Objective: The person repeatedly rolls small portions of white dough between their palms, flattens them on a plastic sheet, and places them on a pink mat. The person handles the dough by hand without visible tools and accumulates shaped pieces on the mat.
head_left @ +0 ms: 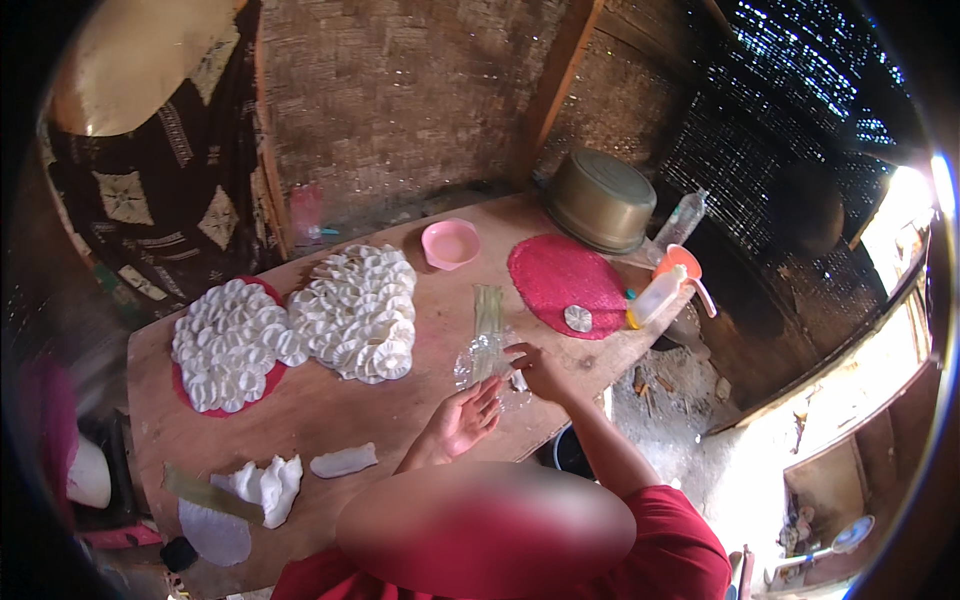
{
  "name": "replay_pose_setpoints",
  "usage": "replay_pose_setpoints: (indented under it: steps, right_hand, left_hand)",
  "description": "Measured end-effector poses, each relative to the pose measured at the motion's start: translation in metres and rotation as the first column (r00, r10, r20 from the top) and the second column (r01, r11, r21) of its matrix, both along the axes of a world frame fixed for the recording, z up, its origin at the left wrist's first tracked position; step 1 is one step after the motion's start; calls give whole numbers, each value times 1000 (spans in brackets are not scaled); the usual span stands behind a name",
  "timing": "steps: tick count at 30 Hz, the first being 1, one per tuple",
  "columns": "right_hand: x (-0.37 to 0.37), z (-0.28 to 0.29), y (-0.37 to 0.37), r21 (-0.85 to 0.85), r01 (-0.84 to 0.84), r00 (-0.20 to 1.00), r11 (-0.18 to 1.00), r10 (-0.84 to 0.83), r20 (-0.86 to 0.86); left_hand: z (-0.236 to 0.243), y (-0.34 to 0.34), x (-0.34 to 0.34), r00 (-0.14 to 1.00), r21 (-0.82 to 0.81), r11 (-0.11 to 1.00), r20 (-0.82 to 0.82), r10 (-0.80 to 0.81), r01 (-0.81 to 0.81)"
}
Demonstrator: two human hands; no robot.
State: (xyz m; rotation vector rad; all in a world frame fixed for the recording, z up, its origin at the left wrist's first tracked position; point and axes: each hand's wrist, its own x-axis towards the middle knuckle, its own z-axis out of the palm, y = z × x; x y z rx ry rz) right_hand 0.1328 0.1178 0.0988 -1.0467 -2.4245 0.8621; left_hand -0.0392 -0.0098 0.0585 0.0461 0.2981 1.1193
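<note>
My left hand (465,420) is palm up with fingers apart and slightly bent, holding nothing visible. Just beyond it my right hand (540,375) is over a clear plastic sheet (465,360), fingers apart and curved, near a small white piece (518,381) partly hidden by it. A pale green strip (487,305) lies on the plastic. Many white pleated rounds (355,305) cover the table's left side, some on a red round mat (272,386). Another red mat (550,275) holds one pleated round (578,318). White dough lumps (270,485) lie near a green strip (200,495) at front left.
The wooden table (170,440) bears a pink bowl (450,243), an upturned metal pot (600,200), a plastic bottle (680,220), an orange funnel (677,262) and a squeeze bottle (655,295) toward the back and right. A dark bucket (570,452) stands below the right edge.
</note>
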Motion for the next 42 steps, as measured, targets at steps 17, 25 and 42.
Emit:
replay_pose_setpoints:
  steps: [17,25,42]
  right_hand:
    - [135,-45,161,471,218,710,855,-470,525]
    - [124,-59,153,394,244,624,886,-454,636]
    - [-26,32,-54,540,-398,835,741,50,547]
  left_hand:
    - [-38,19,-7,952,-111,989,-298,64,-101]
    - [-55,21,-11,935,-125,986,-349,61,-111]
    - [-2,12,-42,918,-45,952,-281,279,-303]
